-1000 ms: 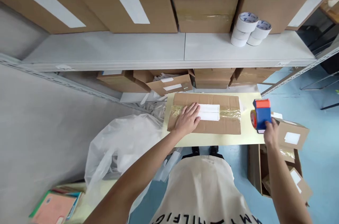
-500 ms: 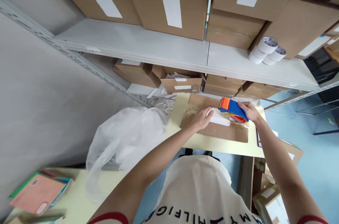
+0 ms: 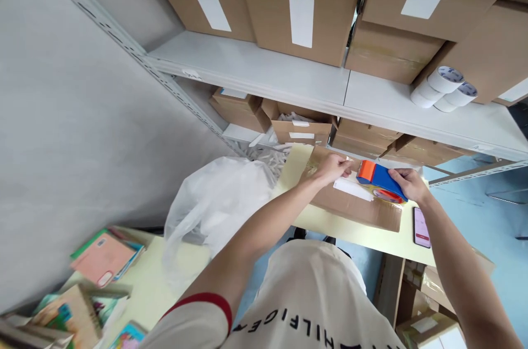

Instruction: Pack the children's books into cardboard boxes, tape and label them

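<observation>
A flat cardboard box (image 3: 355, 208) with a white label (image 3: 350, 189) lies on a pale yellow table (image 3: 330, 225). My right hand (image 3: 408, 184) grips a blue and orange tape dispenser (image 3: 379, 181) and holds it down on the box top. My left hand (image 3: 332, 167) rests on the far left part of the box, fingers curled in a pinch at the tape end right beside the dispenser's nose.
A phone (image 3: 421, 227) lies on the table at the right. A white plastic bag (image 3: 214, 206) sits left of the table. Shelves hold big cartons (image 3: 297, 2) and tape rolls (image 3: 445, 87). Books (image 3: 105, 255) lie lower left; small boxes (image 3: 433, 327) lower right.
My right hand brought the tape dispenser from the table's right side onto the box. My left hand went from lying flat to pinching near the dispenser. The view swung left.
</observation>
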{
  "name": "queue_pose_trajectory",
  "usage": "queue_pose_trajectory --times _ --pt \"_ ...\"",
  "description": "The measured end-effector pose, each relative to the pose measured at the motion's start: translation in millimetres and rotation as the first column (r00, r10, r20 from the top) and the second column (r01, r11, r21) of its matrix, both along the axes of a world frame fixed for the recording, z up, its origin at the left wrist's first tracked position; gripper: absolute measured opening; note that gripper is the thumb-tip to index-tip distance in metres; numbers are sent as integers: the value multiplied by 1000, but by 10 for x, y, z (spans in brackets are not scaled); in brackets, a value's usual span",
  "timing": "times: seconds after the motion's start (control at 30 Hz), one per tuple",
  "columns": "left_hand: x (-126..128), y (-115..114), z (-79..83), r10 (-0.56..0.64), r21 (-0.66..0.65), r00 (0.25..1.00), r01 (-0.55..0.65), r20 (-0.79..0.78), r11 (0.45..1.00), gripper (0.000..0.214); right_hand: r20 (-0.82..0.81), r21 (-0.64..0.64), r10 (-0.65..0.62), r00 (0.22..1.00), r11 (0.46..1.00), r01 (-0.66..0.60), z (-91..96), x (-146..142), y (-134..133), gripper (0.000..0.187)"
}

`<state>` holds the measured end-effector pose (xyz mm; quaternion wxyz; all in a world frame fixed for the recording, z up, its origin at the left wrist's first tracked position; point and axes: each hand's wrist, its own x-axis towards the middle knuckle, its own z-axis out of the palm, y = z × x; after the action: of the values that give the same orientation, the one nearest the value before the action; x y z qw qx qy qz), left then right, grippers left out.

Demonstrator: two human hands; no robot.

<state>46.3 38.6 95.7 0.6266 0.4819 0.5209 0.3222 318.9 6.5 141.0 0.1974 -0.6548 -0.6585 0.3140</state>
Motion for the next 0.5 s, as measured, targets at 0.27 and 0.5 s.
queue_pose_trajectory --times 0.27,0.5 --pt "-1250 108 -307 228 7 927 -237 -298 972 24 238 55 -5 971 998 -8 -69 242 -41 56" --pt "-1112 31 -661 163 58 871 -154 -463 986 23 323 56 20 946 998 -41 -99 138 -54 59"
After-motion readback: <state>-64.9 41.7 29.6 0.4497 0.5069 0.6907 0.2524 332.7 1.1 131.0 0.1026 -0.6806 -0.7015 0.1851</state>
